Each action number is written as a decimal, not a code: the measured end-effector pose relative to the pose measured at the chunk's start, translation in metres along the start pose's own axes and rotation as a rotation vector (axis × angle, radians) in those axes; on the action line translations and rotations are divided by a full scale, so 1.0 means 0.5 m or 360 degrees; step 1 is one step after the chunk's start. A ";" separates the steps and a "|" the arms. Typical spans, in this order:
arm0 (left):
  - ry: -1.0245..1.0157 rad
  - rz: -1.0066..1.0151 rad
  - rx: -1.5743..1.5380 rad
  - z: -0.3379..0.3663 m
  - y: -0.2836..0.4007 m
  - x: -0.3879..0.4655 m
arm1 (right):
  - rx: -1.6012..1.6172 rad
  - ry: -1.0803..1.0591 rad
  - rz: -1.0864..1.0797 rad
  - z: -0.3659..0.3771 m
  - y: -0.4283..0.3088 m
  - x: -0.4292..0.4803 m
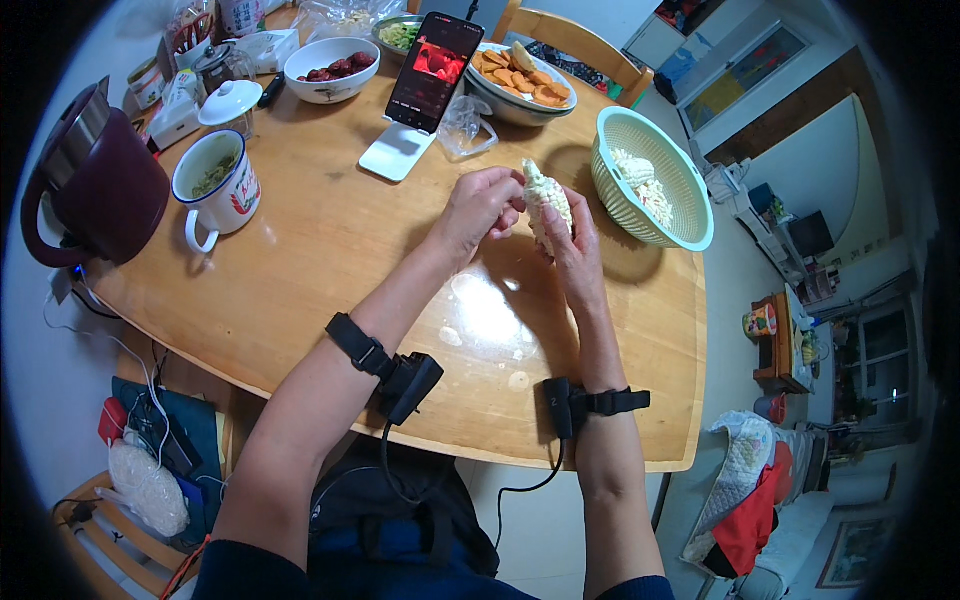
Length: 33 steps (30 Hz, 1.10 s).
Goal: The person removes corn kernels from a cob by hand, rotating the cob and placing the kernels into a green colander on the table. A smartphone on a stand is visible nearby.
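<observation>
My right hand is closed around a pale ear of corn, its thumb lying along the kernels and the narrow tip pointing up. At the ear's left side is my left hand, fingers curled; whether they pinch a kernel is hidden. To the right a light green plastic colander holds another piece of corn and loose kernels. Each forearm wears a black strap with a small black device.
Beyond my hands stand a phone on a white stand, a crumpled plastic bag, a plate of orange slices and a bowl of red dates. An enamel mug and a dark kettle are at left.
</observation>
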<state>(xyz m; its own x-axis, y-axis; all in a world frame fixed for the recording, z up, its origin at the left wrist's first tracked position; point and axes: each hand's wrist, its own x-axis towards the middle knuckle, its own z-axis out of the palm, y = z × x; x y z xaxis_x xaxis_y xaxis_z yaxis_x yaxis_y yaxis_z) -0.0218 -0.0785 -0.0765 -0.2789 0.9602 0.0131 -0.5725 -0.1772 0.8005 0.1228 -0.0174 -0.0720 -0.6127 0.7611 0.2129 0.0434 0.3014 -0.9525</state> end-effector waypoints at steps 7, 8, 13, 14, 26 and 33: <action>-0.0053 0.0166 0.0297 0.005 -0.007 0.001 | 0.0130 -0.0019 0.0058 -0.002 -0.013 0.002; -0.0052 0.0168 0.0290 0.005 -0.008 0.001 | 0.0151 -0.0016 0.0063 0.000 -0.013 0.002; -0.0053 0.0209 0.0280 0.002 -0.009 0.001 | 0.0173 0.0014 0.0022 0.013 -0.013 -0.001; -0.0044 0.0213 0.0283 0.001 -0.010 0.001 | 0.0188 0.0018 0.0015 0.016 -0.012 -0.001; 0.0042 0.0203 0.0247 0.001 -0.017 0.002 | -0.0040 0.0064 -0.0035 0.020 -0.001 -0.001; 0.0120 0.0125 0.0293 0.001 -0.010 0.001 | -0.0229 0.0092 -0.0012 0.026 -0.006 -0.008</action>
<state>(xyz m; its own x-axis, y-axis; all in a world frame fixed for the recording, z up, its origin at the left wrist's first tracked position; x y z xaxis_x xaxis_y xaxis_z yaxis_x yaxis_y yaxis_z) -0.0188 -0.0772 -0.0803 -0.3780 0.9249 0.0403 -0.3981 -0.2017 0.8949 0.1147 -0.0286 -0.0729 -0.5672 0.7890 0.2363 0.1541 0.3835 -0.9106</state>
